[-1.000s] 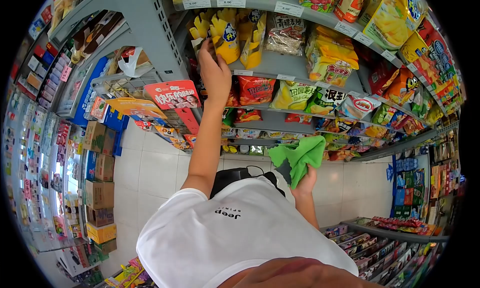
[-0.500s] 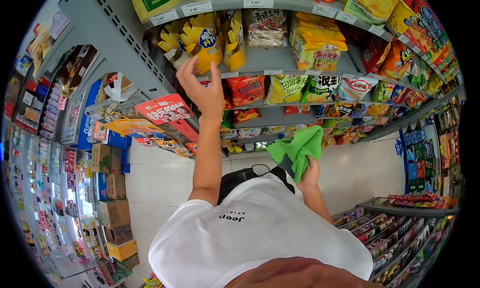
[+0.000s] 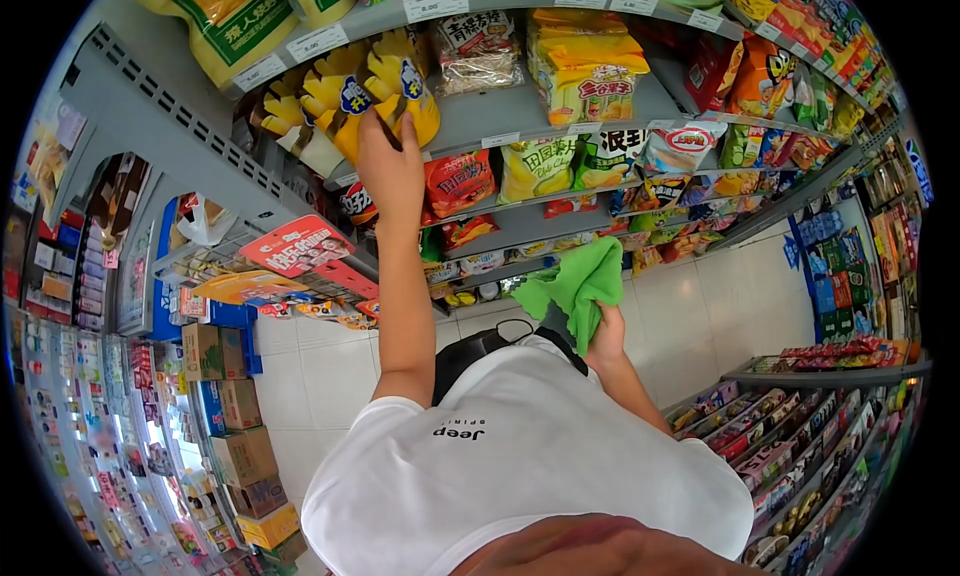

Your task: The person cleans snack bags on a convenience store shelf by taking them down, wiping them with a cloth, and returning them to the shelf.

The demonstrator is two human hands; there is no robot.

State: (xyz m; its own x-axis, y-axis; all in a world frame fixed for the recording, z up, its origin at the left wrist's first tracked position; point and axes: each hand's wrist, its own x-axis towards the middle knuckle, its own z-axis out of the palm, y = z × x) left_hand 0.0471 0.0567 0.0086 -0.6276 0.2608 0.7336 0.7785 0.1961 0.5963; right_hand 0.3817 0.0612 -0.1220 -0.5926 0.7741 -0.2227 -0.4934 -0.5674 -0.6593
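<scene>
My left hand (image 3: 390,171) reaches up to the shelf, its fingers and thumb closed at the lower left edge of a yellow snack pack (image 3: 412,101). The fingertips are partly hidden among the packs. Just left of it, touching or very near my fingers, stands a matching yellow pack (image 3: 340,101) with a blue label. A third pack (image 3: 290,121), partly white, leans at the far left of this row. Lower down, in front of my body, my right hand (image 3: 607,336) grips a bunched green cloth (image 3: 580,286), which hangs loosely out of the fist.
A grey shelf upright (image 3: 180,126) and a red hanging sign (image 3: 297,246) stand left of my forearm. Bagged snacks (image 3: 590,76) fill the shelves ahead. Cardboard boxes (image 3: 245,458) are stacked at left. A rack of packaged snacks (image 3: 800,456) is at right.
My left hand has moved in from open air onto the yellow packs and closed. The rightmost pack now faces forward more. The view has shifted; the cloth stays in my right hand.
</scene>
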